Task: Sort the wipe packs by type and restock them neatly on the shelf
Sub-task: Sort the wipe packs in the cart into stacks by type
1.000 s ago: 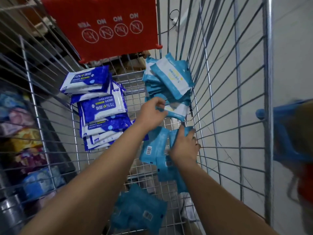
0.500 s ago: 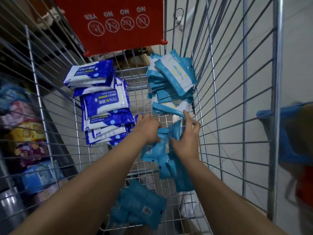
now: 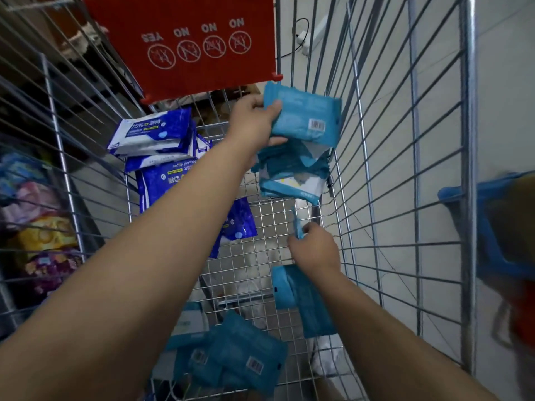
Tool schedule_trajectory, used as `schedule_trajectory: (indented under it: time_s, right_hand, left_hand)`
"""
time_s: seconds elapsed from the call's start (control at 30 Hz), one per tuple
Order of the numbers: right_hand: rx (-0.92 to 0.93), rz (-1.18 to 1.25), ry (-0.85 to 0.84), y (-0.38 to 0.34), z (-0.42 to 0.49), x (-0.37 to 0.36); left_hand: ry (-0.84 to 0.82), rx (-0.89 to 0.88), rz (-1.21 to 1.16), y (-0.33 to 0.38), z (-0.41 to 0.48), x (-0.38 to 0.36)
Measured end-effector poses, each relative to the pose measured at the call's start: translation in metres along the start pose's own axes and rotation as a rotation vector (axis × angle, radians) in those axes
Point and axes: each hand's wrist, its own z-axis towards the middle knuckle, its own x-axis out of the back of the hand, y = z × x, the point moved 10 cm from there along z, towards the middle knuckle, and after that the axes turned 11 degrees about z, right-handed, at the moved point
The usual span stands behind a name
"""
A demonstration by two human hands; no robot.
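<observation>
Wire cart (image 3: 411, 198), mesh floor. A teal pack (image 3: 307, 117) is gripped at its left end by the left hand (image 3: 254, 120), long axis crosswise, directly above the teal stack (image 3: 292, 175). The dark-blue stack (image 3: 153, 134) lies to its left. A second teal pack (image 3: 296, 224), edge-on, is pinched by the right hand (image 3: 315, 250), nearer and lower.

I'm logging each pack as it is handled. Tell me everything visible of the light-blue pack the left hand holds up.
The light-blue pack is a flat, soft, roughly rectangular pouch of plastic-looking film. Its back faces the camera, with a white barcode label near the lower right corner and faint print too blurred to read. It is held slightly tilted above the stack of same-coloured packs; whether it touches them I cannot tell. The left hand grips its left edge, thumb on its face.
</observation>
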Motion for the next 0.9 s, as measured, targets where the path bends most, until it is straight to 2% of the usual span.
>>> schedule_trajectory:
  time_s: [0.13,0.3,0.43,0.57,0.7,0.9]
  right_hand:
    - [0.029,0.359,0.068,-0.016,0.008,0.008]
    - [0.186,0.822,0.137,-0.066,0.004,0.026]
    - [0.232,1.121,0.165,-0.101,0.013,0.045]
    - [0.186,1.211,0.195,-0.112,0.029,0.055]
    - [0.123,1.235,0.204,-0.104,0.031,0.052]
    - [0.305,1.310,0.232,-0.147,0.036,0.082]
  left_hand:
    - [0.071,0.145,-0.121,-0.038,0.007,0.003]
    - [0.211,0.008,-0.012,-0.040,0.000,0.026]
    - [0.328,-0.028,0.037,-0.055,-0.012,0.048]
    - [0.341,-0.011,0.112,-0.090,-0.032,0.054]
    - [0.255,0.088,0.090,-0.128,-0.050,0.040]
    - [0.104,0.105,0.217,-0.158,-0.073,0.015]
